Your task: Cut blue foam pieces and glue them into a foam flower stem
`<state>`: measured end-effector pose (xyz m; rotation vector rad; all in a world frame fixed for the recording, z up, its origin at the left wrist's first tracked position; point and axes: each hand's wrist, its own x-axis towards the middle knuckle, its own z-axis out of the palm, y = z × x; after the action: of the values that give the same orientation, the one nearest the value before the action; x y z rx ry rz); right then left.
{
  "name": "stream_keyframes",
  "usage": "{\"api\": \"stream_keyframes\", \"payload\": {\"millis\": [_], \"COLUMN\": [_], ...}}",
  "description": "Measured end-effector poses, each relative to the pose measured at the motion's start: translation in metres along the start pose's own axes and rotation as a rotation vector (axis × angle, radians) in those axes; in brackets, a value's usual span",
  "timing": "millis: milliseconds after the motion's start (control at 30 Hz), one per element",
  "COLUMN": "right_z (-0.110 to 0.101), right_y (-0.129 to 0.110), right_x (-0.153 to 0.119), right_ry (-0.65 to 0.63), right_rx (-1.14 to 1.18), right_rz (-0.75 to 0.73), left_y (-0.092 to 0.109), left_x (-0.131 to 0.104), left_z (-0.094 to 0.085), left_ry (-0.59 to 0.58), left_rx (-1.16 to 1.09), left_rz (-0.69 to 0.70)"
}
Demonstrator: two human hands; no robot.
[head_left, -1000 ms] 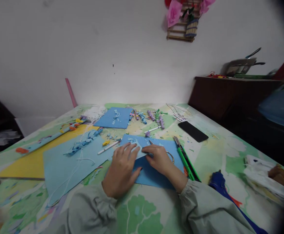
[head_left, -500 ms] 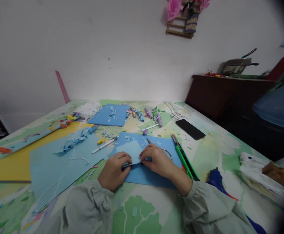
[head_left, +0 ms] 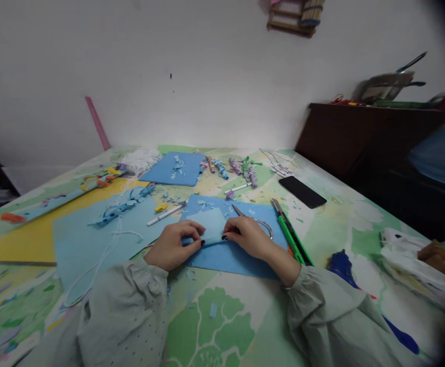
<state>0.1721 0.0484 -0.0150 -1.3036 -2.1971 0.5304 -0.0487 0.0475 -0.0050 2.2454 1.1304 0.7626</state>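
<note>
A small light-blue sheet of paper is held by its near edge between my two hands, over a darker blue sheet on the table. My left hand pinches the left end of that edge, thumb in front. On the right end, my right hand grips with thumb and fingers together. The near edge looks slightly curled or folded. Partly behind my right hand lie scissors, their blade tip pointing left. A green utility knife rests to the right of the blue sheet.
A black phone lies farther right, and a blue glue gun sits near my right sleeve. At left are a large light-blue sheet and a yellow board. Curled paper pieces and a white stick lie beyond.
The view has tilted down a little. My left thumb has moved to the front of the light-blue paper's near edge, and both hands now press along that edge.
</note>
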Motion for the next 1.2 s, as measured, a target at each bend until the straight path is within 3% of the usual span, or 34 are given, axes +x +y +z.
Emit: {"api": "stream_keyframes", "payload": {"millis": [333, 533, 767, 1200], "right_z": [-0.007, -0.011, -0.012, -0.009], "right_y": [0.006, 0.010, 0.008, -0.001], "right_x": [0.001, 0.002, 0.002, -0.001], "right_ry": [-0.056, -0.069, -0.035, -0.030], "right_rx": [0.034, -0.012, -0.094, -0.005], "right_rz": [0.034, 0.117, 0.186, 0.120], "left_y": [-0.005, -0.012, -0.019, -0.019], "left_x": [0.001, 0.001, 0.000, 0.000], "left_z": [-0.001, -0.003, -0.001, -0.001], "left_ry": [-0.049, -0.099, -0.077, -0.095], "left_rx": [0.154, 0.181, 0.225, 0.221], "left_rz": [0.119, 0.086, 0.095, 0.076]}}
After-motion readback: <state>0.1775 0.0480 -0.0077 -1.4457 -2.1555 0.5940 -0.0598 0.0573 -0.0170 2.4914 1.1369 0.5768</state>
